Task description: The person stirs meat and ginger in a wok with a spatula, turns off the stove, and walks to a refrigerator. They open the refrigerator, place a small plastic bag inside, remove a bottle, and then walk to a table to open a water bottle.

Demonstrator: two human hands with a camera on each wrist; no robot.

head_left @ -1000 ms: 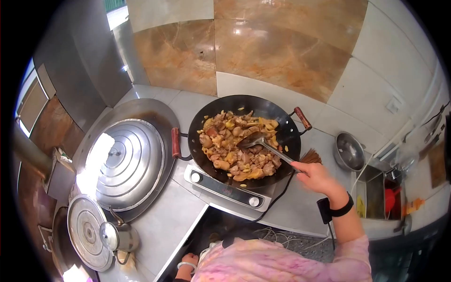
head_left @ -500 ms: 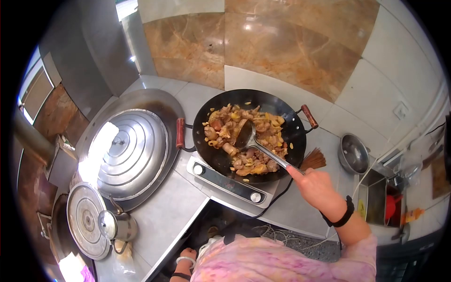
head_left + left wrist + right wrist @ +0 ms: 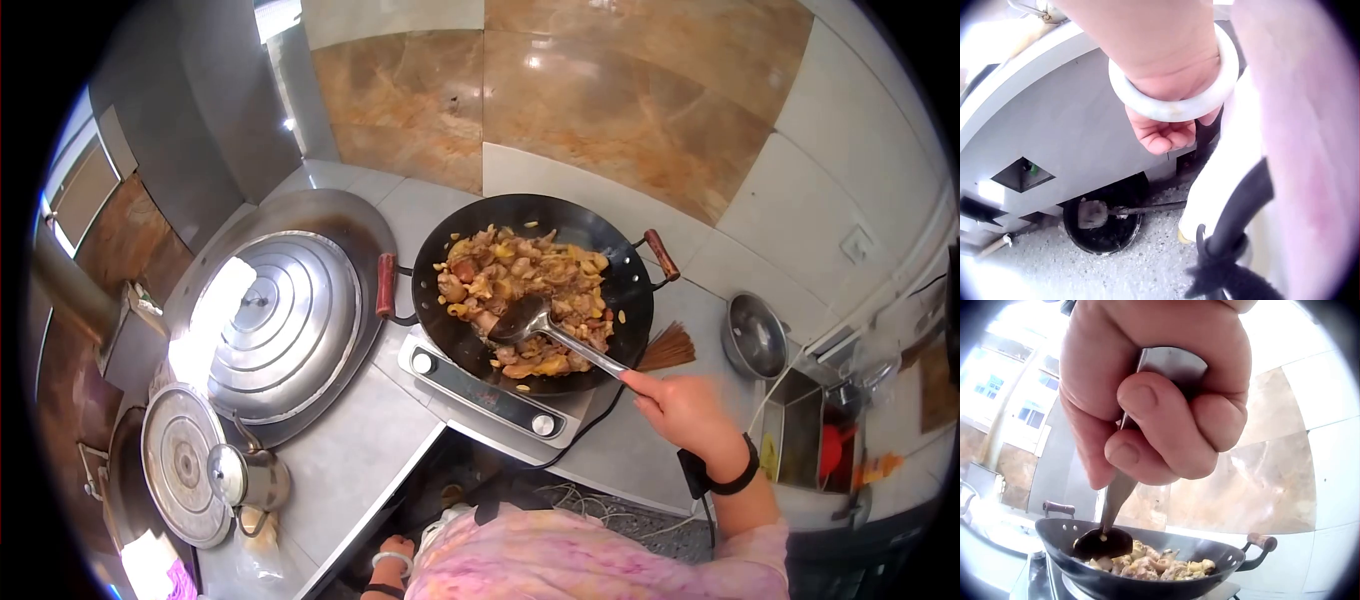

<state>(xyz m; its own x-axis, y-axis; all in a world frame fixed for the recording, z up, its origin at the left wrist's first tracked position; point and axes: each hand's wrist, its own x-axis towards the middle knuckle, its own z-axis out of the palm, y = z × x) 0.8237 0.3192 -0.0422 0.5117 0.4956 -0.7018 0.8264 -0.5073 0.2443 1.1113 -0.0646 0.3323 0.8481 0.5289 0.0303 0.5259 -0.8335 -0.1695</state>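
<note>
My right hand (image 3: 682, 410) grips the metal handle of a wok spatula (image 3: 575, 345), fingers curled round it in the right wrist view. The spatula's dark, wide head (image 3: 1104, 542) lies among browned meat chunks (image 3: 530, 265) and pale yellow pieces in a black wok (image 3: 632, 300). This two-handled wok sits on a silver cooktop (image 3: 480, 393) with two knobs. Low beside my body hangs my left hand (image 3: 1163, 132), its fingers loosely curled with nothing in them. A white bangle (image 3: 1175, 111) circles that wrist.
Left of the wok, a domed metal lid (image 3: 300, 350) covers a large pan. A flat lid (image 3: 165, 465) and a small metal pot (image 3: 262, 482) stand nearer. To the right are a brush (image 3: 668, 347), a steel bowl (image 3: 755, 335) and a sink (image 3: 800, 405). A cord runs beside the cooktop.
The spatula head swept left through the meat, then shifted toward the near side of the wok. My right hand moved with it. The left hand stays low by my body.
</note>
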